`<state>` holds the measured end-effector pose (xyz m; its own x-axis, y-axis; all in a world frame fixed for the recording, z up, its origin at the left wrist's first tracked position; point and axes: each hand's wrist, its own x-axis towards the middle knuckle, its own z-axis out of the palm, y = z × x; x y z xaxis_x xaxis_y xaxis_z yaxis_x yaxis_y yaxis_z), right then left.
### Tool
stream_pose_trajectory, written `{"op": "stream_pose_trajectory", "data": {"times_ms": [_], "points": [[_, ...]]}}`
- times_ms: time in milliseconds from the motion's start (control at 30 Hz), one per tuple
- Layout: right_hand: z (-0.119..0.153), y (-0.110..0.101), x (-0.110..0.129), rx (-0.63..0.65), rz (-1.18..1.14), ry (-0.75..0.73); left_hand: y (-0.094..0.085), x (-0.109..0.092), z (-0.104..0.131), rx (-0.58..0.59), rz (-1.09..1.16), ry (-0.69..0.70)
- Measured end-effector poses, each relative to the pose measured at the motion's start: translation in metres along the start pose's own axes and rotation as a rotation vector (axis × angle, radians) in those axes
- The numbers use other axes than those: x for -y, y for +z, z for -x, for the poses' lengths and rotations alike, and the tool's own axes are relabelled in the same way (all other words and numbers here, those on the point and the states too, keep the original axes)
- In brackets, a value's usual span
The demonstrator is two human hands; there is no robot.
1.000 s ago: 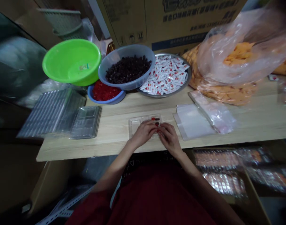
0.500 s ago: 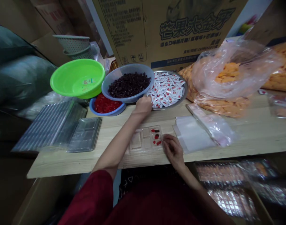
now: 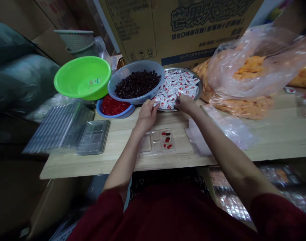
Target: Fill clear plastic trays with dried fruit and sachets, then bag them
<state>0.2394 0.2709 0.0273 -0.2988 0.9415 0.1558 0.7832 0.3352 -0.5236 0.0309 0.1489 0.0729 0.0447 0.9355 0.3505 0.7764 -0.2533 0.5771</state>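
Note:
A metal tray [image 3: 199, 90] carries a heap of small white-and-red sachets [image 3: 176, 86]. My left hand [image 3: 147, 114] is at its near left rim, fingers pinched on one white sachet [image 3: 156, 104]. At the near right part of the heap, my right hand [image 3: 186, 103] has its fingers closed and pointing down among the sachets; what they grip is hidden. Below both hands lies a clear plastic compartment tray [image 3: 156, 146]. Small red and dark pieces [image 3: 167, 139] sit in its right-hand compartments.
To the left are a blue bowl [image 3: 112, 80] of dark pieces, a smaller bowl [image 3: 131, 109] of red pieces and a green basin [image 3: 75, 78]. Stacked clear trays [image 3: 94, 137] stand at the left. Bags of orange pieces [image 3: 243, 103] and plastic sleeves [image 3: 198, 134] lie right. A carton [image 3: 163, 30] stands behind.
My right hand has moved from beside the compartment tray up to the sachets. My left hand has drawn slightly back and left, now with a sachet showing in its fingers.

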Motion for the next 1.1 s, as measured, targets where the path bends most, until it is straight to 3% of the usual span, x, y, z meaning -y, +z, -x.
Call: {"op": "stream_pose_trajectory", "data": {"times_ms": [133,267,400,533,667,800,867,967,1100], "points": [[-0.025,0.022,0.006,0.005,-0.035,0.059,-0.011,0.011,0.078,0.025,0.193,-0.239],[-0.016,0.015,0.011,-0.119,-0.119,0.068,0.014,0.013,0.119,0.065,0.19,-0.368],[0.012,-0.009,0.018,-0.315,-0.256,0.048,0.039,0.011,0.12,0.018,0.11,-0.33],[0.071,-0.011,0.027,-0.413,-0.465,0.009,0.04,0.015,0.119,-0.026,-0.055,-0.227],[0.136,0.023,0.027,-0.344,-0.822,0.135,0.036,0.009,0.127,0.024,-0.005,-0.161],[0.17,0.055,0.026,-0.232,-0.977,0.263,0.043,0.002,0.131,0.149,0.039,-0.231],[0.177,0.059,0.027,-0.207,-1.002,0.283,0.045,0.003,0.131,0.151,0.116,-0.279],[0.183,0.053,0.031,-0.188,-1.015,0.308,0.044,0.01,0.13,0.065,0.241,-0.35],[0.191,0.049,0.042,-0.119,-1.036,0.342,0.035,0.021,0.13,-0.057,0.173,-0.4]]}}
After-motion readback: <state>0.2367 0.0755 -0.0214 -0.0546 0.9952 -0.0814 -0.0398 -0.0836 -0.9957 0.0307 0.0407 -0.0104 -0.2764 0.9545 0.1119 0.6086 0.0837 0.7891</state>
